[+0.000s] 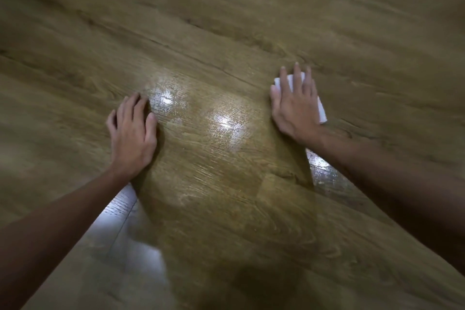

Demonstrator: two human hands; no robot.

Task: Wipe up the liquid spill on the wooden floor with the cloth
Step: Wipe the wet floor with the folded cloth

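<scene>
A wet, shiny patch glistens on the wooden floor between my two hands. My right hand lies flat on a small folded white cloth, pressing it to the floor at the patch's right edge; the cloth shows only past my fingertips and beside my palm. My left hand rests palm down on the floor at the patch's left edge, fingers slightly apart, holding nothing. The picture is blurred.
Another wet gleam shows on the boards just under my right forearm. A pale reflection of light lies on the floor beneath my left forearm. Brown planks fill the whole view.
</scene>
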